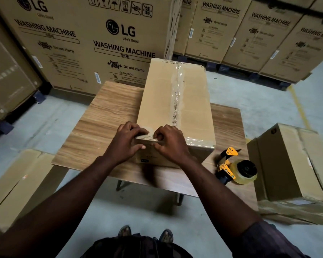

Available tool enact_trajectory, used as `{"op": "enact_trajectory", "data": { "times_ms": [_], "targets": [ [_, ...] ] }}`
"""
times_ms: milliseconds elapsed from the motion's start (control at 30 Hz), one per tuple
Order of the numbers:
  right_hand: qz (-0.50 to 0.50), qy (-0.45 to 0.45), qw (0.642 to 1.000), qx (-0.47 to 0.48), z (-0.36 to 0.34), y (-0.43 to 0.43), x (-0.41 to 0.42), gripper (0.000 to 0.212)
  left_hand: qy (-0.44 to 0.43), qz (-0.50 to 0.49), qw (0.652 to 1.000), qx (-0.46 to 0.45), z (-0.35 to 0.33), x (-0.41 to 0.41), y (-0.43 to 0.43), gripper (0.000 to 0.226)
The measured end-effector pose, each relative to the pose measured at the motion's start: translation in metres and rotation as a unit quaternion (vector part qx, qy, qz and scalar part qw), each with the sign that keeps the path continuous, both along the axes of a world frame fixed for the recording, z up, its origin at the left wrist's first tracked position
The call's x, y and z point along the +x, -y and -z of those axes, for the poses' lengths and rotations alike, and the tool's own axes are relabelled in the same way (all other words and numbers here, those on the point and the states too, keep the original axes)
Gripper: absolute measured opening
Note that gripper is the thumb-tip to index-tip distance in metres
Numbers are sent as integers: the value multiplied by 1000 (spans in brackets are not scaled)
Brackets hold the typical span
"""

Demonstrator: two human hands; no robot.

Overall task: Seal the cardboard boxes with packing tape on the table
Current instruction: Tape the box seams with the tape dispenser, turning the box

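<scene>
As I looked down from the head view, both arms reached forward and the hands met at the near top edge of the box [175, 101]. The left hand [128, 141] gripped that edge, fingers curled over the top and thumb on the front face. The right hand [171, 144], touching it or nearly so, had its fingers bent and seemed to pinch the tape [196, 140] that ran crosswise along the same edge.

The box stood on the surface [104, 116], directly ahead of the hands, its long axis pointing away from me. A taped seam [176, 94] ran down the middle of the top along that axis, and the hands sat just left of where it reached the near edge. Neither hand was clearly the nearer. I judged the next move to be pressing the cross strip flat along the edge and down the front face, a sideways stroke rather than one along the box.

The dispenser [235, 169] lay on the surface's near right corner, just beside the box and closer to the right hand.

The surface was wood-grained. Lower cartons flanked it, one to the right [291, 164] and one to the left [17, 179]. Beyond, tall washing-machine cartons [93, 43] lined the grey floor [241, 92].
</scene>
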State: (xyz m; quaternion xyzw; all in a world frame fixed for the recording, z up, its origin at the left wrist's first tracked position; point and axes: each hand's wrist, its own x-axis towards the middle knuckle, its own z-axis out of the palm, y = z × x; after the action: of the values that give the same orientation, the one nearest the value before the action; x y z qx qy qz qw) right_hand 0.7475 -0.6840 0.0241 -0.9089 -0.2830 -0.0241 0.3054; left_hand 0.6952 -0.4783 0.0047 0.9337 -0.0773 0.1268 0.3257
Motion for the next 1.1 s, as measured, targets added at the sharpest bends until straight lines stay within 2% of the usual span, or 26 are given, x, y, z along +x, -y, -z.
{"op": "enact_trajectory", "data": {
  "times_ms": [133,267,367,433,500,700,767,867,967,1033,1100],
  "targets": [
    [-4,-2,1000,0,-6,-14,5,22,-3,-5,999,-35,-2,5,-2,39],
    [6,12,1000,-7,5,-6,-3,30,-33,1,994,-102,2,-3,-5,56],
    [8,-2,1000,-18,2,-7,-1,34,-63,-73,970,-222,1,-13,3,65],
    [10,-18,1000,-14,-3,-13,2,30,-77,-139,943,-292,8,-18,10,55],
    [14,-19,1000,-10,-5,-18,4,30,-75,-195,926,-315,15,-21,15,32],
    [64,2,998,9,5,-21,-2,38,-73,-281,899,-327,15,-27,43,15],
    [67,20,997,-16,3,-28,-2,42,-113,-255,910,-307,16,-30,54,15],
    [42,46,997,-43,0,-40,-6,47,-173,-198,924,-278,19,-35,74,34],
    [32,70,994,-76,1,-54,-12,53,-173,-173,941,-232,21,-33,78,29],
    [52,98,988,-107,3,-61,-15,53,-223,-158,939,-208,27,-28,66,25],
    [66,112,984,-126,5,-63,-14,48,-277,-186,922,-198,33,-26,48,24]
  ]
}}
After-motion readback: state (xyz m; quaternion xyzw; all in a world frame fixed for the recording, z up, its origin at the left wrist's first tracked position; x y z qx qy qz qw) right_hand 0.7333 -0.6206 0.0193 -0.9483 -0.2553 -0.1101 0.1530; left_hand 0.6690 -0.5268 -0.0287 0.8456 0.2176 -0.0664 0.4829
